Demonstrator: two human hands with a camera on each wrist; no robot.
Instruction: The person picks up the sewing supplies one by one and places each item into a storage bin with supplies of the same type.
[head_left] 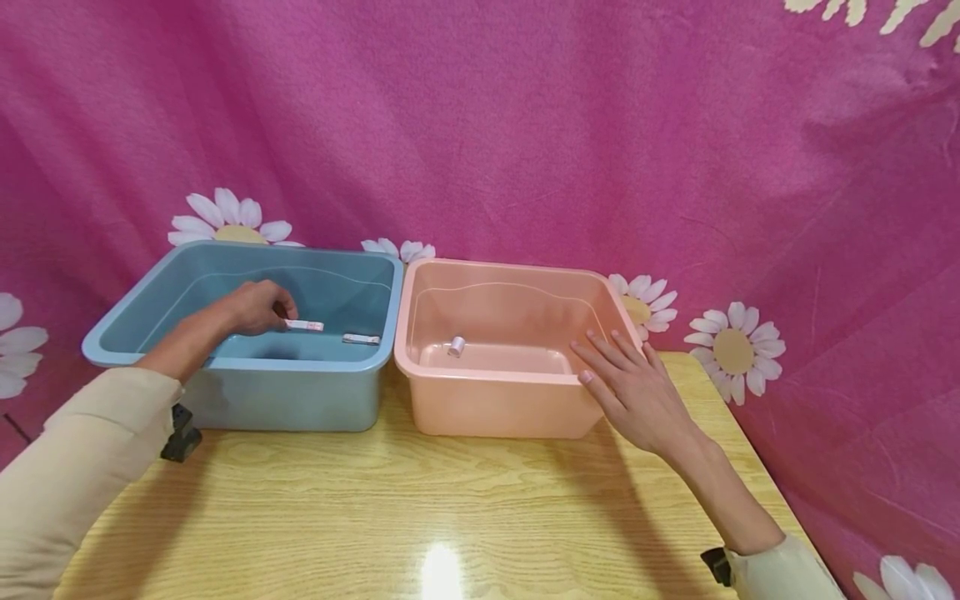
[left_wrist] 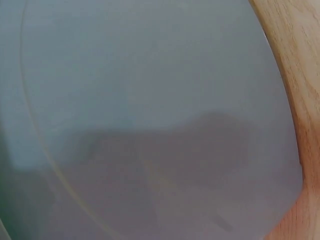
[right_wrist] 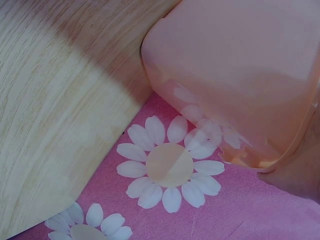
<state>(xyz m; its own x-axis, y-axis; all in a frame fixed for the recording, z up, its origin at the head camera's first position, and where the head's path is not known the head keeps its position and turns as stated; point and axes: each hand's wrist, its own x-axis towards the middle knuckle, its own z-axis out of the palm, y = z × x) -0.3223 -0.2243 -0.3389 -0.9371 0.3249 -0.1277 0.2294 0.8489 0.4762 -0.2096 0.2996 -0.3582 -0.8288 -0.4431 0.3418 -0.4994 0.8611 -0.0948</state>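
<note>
My left hand [head_left: 258, 308] reaches over the front rim into the blue tub [head_left: 281, 400]. Thumb and fingers pinch the end of a slim white packet [head_left: 305, 326] with reddish print; its exact kind is too small to tell. A second slim white-and-grey piece [head_left: 361, 339] lies in the same tub, near its right wall. Inside the pink tub [head_left: 502, 408], a small pale, roughly cylindrical thing [head_left: 457, 346] sits on the floor towards the left. My right hand [head_left: 637, 392] rests on the pink tub's right front rim, fingers straight and spread. The left wrist view shows only the tub's outer wall.
Both tubs stand side by side on a wooden table [head_left: 375, 517], their neighbouring rims nearly touching. Behind them hangs a magenta cloth [head_left: 495, 142] with white daisies. The table's right edge [head_left: 738, 433] runs just beyond the pink tub.
</note>
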